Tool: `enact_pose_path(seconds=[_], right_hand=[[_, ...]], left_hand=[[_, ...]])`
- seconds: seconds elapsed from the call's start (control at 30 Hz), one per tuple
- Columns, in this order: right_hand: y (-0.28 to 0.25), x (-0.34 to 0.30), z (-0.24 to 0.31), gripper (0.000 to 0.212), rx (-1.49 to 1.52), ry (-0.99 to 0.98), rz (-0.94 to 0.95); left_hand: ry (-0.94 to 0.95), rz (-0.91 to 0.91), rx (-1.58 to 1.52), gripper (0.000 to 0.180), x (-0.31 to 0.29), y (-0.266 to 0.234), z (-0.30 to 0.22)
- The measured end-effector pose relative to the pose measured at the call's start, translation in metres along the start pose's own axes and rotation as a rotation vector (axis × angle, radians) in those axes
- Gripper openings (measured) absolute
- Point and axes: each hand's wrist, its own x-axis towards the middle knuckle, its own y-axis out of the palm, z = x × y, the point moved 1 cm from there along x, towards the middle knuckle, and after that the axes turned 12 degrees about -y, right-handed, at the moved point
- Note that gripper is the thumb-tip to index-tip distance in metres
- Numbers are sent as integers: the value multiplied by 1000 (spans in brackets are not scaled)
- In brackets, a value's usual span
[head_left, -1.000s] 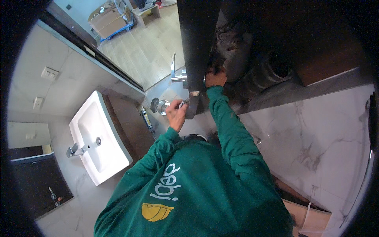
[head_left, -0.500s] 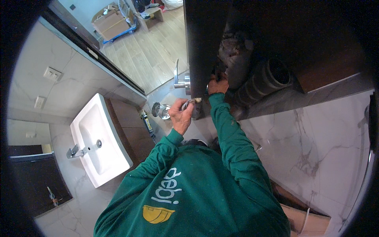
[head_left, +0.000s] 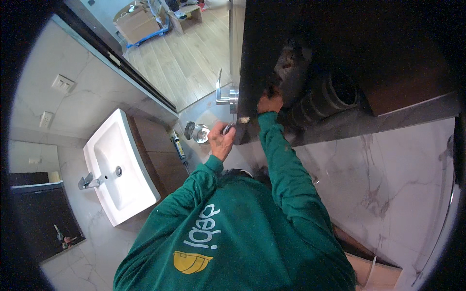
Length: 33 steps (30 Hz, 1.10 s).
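A dark door [head_left: 257, 53] stands in front of me, with a silver lever handle [head_left: 226, 97] sticking out from its left side. Below that handle, my left hand [head_left: 222, 140] is closed, and a small silvery piece [head_left: 227, 128] shows between its thumb and fingers. A pale ragged spot [head_left: 244, 120] lies just right of these fingers, by the door. My right hand [head_left: 270, 102] is up against the door's dark right face, fingers curled. Deep shadow hides what they grip there.
Round silvery pieces [head_left: 198, 132] and a sealant tube [head_left: 178, 145] are at the left, near a white washbasin [head_left: 141, 194]. A ribbed dark cylinder [head_left: 315, 106] stands right of my right hand. Beyond the doorway, a cardboard box [head_left: 136, 26] rests on a blue dolly.
The door has turned slightly, so its pale narrow edge now shows above the handle. My left hand has drawn down a little, away from the pale spot. The right hand has barely moved.
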Motion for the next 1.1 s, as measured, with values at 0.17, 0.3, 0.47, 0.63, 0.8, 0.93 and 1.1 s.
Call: enact_pose_path(seconds=[0.17,0.3,0.47,0.63,0.8,0.93,1.1], right_hand=[[8,-1,-20,32,-13,52,16],[15,4,-48,41,56,100,4],[13,2,-34,42,55,30,82],[8,11,-5,38,-83,100,44],[-6,18,0,41,5,91,104],[-6,20,-2,43,-82,-43,90],[-10,22,-25,50,77,67,54]], left_hand=[[-308,88,-345,14,-19,0,13],[-129,13,-333,17,-12,14,9],[-76,2,-293,24,-3,29,17],[-228,156,-319,27,1,13,34],[-374,118,-378,32,10,-23,31],[-407,33,-252,33,8,-51,33],[-429,-25,-353,30,9,-71,36]])
